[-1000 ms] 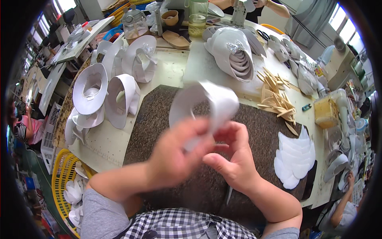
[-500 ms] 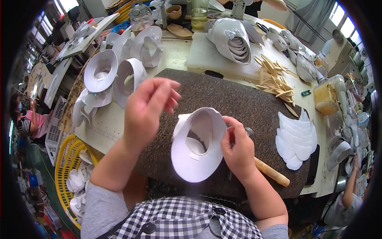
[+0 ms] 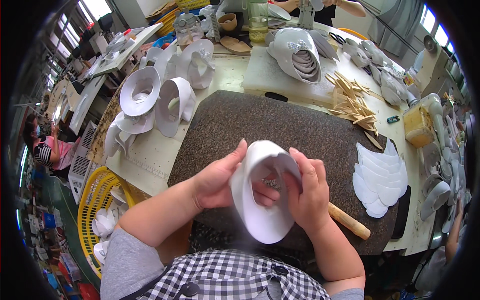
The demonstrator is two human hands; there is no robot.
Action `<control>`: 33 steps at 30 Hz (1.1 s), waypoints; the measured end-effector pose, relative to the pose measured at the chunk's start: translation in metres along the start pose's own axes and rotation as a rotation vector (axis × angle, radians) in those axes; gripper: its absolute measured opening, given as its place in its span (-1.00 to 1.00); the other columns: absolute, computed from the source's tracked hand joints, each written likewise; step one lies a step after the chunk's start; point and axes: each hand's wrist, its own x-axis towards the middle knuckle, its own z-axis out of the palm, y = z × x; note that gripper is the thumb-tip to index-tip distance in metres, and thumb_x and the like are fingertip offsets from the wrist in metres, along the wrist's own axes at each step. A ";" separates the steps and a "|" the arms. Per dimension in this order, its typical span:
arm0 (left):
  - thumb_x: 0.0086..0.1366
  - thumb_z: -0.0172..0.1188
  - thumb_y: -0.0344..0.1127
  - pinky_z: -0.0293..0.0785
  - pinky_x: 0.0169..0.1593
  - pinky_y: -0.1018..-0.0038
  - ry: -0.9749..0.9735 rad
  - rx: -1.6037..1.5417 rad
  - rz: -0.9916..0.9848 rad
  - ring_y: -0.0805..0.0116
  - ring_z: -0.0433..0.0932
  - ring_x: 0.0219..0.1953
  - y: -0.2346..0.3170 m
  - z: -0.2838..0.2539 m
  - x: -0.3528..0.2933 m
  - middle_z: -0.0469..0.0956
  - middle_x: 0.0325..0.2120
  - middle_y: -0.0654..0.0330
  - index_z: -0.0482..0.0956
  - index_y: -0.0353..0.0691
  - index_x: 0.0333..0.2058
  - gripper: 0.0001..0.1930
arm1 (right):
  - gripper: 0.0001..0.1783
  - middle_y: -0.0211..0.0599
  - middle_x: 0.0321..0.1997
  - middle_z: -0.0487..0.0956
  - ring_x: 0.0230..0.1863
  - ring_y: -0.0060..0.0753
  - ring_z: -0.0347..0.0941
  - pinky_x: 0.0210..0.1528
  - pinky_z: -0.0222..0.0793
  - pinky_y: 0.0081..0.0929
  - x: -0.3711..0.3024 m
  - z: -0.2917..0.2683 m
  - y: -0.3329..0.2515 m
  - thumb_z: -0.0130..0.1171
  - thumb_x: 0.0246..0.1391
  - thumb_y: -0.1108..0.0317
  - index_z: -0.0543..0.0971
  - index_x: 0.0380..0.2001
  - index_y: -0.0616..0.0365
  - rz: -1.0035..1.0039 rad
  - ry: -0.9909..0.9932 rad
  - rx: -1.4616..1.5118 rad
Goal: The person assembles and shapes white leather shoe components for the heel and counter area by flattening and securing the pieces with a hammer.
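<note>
A white shoe upper (image 3: 265, 225), curved into a ring with an oval opening, is held between my hands above the dark speckled slab (image 3: 225, 115). My left hand (image 3: 217, 182) grips its left side; some of those fingers show through the opening, and the thumb points up along the outside. On the opposite side my right hand (image 3: 310, 192) clasps the edge, with its fingers at the upper rim and its thumb in the opening. A wooden tool handle (image 3: 350, 221) lies on the slab beside my right wrist; its other end is hidden by my hand.
More white shoe uppers (image 3: 175, 105) stand at the left. Stacked white cut pieces (image 3: 380, 175) lie on the right of the slab, near pale wooden strips (image 3: 355, 100). A yellow basket (image 3: 90, 200) holds white parts at lower left. Other people (image 3: 52, 145) sit or stand nearby.
My left hand has come down from above the slab and taken hold of the upper's left side. The upper has turned and tilted between both hands.
</note>
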 end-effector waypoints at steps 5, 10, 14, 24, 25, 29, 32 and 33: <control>0.53 -0.26 0.15 0.58 -0.03 0.28 0.304 -0.266 0.094 0.15 0.63 -0.10 -0.009 0.018 0.008 0.59 -0.02 0.01 0.40 -0.34 0.19 -0.36 | -0.51 -0.32 -0.33 0.49 -0.46 -0.40 0.49 -0.48 0.47 -0.48 0.001 -0.012 0.002 0.32 -0.14 0.63 0.65 -0.06 0.01 -0.117 -0.013 0.036; 0.50 -0.02 -0.26 0.49 -0.27 0.56 0.564 0.342 0.252 0.49 0.58 -0.32 0.004 0.010 0.022 0.60 -0.32 0.21 0.48 -0.30 0.07 -0.69 | -0.59 -0.38 -0.58 0.42 -0.61 -0.33 0.44 -0.57 0.41 -0.41 -0.001 -0.012 0.004 0.24 0.00 0.55 0.59 -0.03 0.02 -0.057 -0.154 0.053; 0.42 0.09 -0.44 0.29 -0.51 0.70 0.733 1.334 0.763 0.72 0.38 -0.58 0.040 -0.031 0.039 0.43 -0.58 0.43 0.48 -0.29 -0.01 -0.79 | -0.61 -0.30 -0.51 0.50 -0.55 -0.26 0.52 -0.52 0.44 -0.39 -0.005 -0.005 -0.006 0.23 0.04 0.56 0.58 -0.03 0.04 -0.018 -0.205 0.079; 0.45 -0.36 0.34 0.53 -0.02 0.29 0.295 0.235 0.067 0.25 0.62 -0.18 0.002 0.005 0.019 0.64 -0.27 0.09 0.52 -0.30 0.03 -0.22 | -0.70 -0.15 -0.22 0.65 -0.28 -0.25 0.63 -0.23 0.54 -0.45 -0.002 -0.013 0.021 0.14 0.18 0.63 0.56 -0.02 0.17 0.102 0.015 0.310; 0.46 -0.35 0.32 0.54 -0.03 0.28 0.245 0.078 0.092 0.22 0.63 -0.17 -0.001 0.007 0.020 0.64 -0.26 0.07 0.53 -0.31 0.01 -0.24 | -0.70 -0.15 -0.21 0.65 -0.27 -0.25 0.64 -0.23 0.54 -0.45 -0.002 -0.014 0.021 0.14 0.19 0.62 0.56 -0.02 0.16 0.086 -0.003 0.302; 0.54 -0.10 -0.01 0.57 -0.23 0.45 0.410 0.240 0.309 0.39 0.63 -0.32 0.007 0.012 0.032 0.64 -0.28 0.17 0.54 -0.25 -0.04 -0.58 | -0.69 -0.13 -0.20 0.65 -0.28 -0.22 0.63 -0.25 0.53 -0.44 -0.003 -0.009 0.024 0.16 0.19 0.60 0.55 0.00 0.15 0.076 -0.025 0.264; 0.48 0.08 -0.20 0.53 -0.32 0.58 0.407 0.526 0.530 0.53 0.60 -0.38 0.026 -0.011 0.034 0.65 -0.34 0.23 0.55 -0.23 -0.19 -0.78 | -0.61 -0.08 -0.18 0.62 -0.22 -0.08 0.61 -0.17 0.51 -0.34 -0.001 0.006 0.011 0.17 0.18 0.58 0.48 0.09 0.15 0.123 -0.053 0.275; 0.46 0.13 -0.20 0.53 -0.34 0.59 0.432 0.681 0.605 0.55 0.60 -0.39 0.034 -0.004 0.034 0.65 -0.37 0.24 0.54 -0.23 -0.24 -0.79 | -0.61 -0.08 -0.18 0.62 -0.22 -0.08 0.61 -0.17 0.51 -0.34 0.001 0.008 0.007 0.17 0.18 0.58 0.48 0.09 0.15 0.120 -0.058 0.271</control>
